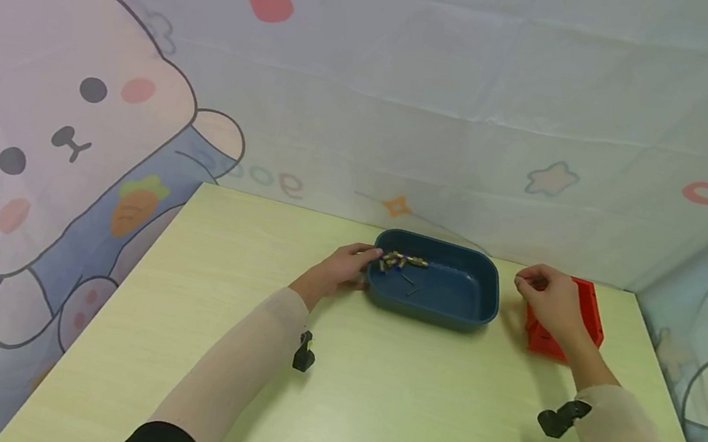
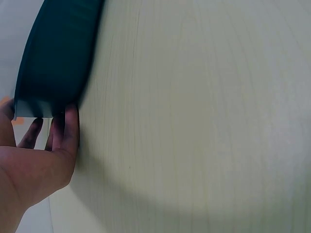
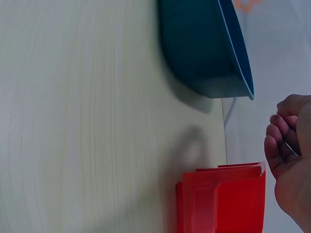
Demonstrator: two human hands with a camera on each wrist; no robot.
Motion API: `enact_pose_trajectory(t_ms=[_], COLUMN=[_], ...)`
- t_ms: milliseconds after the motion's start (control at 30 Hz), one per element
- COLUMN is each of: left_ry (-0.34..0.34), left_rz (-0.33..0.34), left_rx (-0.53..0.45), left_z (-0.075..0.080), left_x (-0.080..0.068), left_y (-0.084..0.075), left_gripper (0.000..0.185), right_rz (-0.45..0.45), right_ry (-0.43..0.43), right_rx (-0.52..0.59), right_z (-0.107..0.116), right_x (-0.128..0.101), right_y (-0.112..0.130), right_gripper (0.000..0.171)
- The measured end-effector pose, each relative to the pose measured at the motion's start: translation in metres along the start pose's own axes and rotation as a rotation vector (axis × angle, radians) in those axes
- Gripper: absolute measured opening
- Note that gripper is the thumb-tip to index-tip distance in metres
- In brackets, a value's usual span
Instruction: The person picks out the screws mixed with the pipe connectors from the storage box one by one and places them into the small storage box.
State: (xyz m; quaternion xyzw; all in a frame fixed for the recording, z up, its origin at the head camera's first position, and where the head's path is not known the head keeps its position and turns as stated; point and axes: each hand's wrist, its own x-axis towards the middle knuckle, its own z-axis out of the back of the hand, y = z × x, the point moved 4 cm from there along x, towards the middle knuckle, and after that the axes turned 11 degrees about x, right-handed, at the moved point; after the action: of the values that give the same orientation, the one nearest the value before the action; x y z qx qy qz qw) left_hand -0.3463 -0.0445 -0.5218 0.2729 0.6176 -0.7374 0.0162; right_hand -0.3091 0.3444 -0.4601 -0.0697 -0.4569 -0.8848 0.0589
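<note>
At the left end of the dark blue tray (image 1: pixel 436 281) we are resting our left hand (image 1: pixel 344 270), its fingers (image 2: pixel 68 127) lying fairly straight and close together against the tray's outer wall. Just inside that rim, beside our fingertips, a small heap of little metal parts (image 1: pixel 400 261) is lying. Right of the tray, our right hand (image 1: pixel 550 297) is hovering over the red bin (image 1: pixel 583 313), fingers (image 3: pixel 278 141) curling inward; whether they are pinching anything we cannot tell.

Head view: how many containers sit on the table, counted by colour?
Blue tray: 1
Red bin: 1
Total: 2 containers on the table
</note>
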Motion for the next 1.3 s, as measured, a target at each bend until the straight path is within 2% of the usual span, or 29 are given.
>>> enact_pose_trajectory(t_ms=[467, 900, 1300], left_ry=[0.003, -0.002, -0.014], left_rz=[-0.002, -0.007, -0.002], left_rx=[0.0, 0.01, 0.018], left_z=[0.001, 0.005, 0.006], left_x=[-0.001, -0.001, 0.0], left_y=[0.0, 0.002, 0.002], left_gripper=[0.061, 0.062, 0.061], right_rz=[0.001, 0.016, 0.03], right_ry=[0.025, 0.056, 0.086], right_rx=[0.021, 0.07, 0.053], right_z=[-0.019, -0.046, -0.064], right_x=[0.007, 0.013, 0.016], right_y=[0.006, 0.019, 0.027], right_gripper=[0.016, 0.014, 0.012])
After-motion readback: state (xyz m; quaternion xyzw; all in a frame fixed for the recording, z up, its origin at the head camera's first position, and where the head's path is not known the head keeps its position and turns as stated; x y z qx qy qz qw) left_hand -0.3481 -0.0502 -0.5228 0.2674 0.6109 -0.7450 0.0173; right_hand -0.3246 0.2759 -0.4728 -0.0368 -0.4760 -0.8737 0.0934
